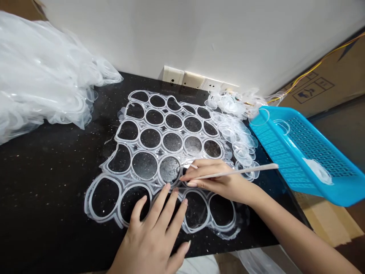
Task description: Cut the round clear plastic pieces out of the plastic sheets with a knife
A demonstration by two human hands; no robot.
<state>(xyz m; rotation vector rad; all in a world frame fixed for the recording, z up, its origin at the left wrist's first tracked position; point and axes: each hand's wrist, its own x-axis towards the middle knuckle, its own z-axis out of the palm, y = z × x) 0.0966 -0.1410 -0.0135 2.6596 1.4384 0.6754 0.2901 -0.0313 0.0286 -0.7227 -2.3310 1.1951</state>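
Note:
A translucent sheet of joined plastic rings lies across the black speckled counter, dark surface showing through its round holes. Flat on its near rows rests my left hand, fingers spread and holding nothing. My right hand is closed in a pinch around a thin pale stick, whose far end points up to the right. The stick's working tip is hidden by my fingers, over a ring just right of the sheet's middle. A small white piece shows beside the fingertips; I cannot tell whether it is held.
Loose translucent discs pile up along the sheet's right side. A blue perforated basket stands right of them with a few pieces inside. Bulky clear plastic fills the left back. Wall sockets, yellow wires and a cardboard box sit behind.

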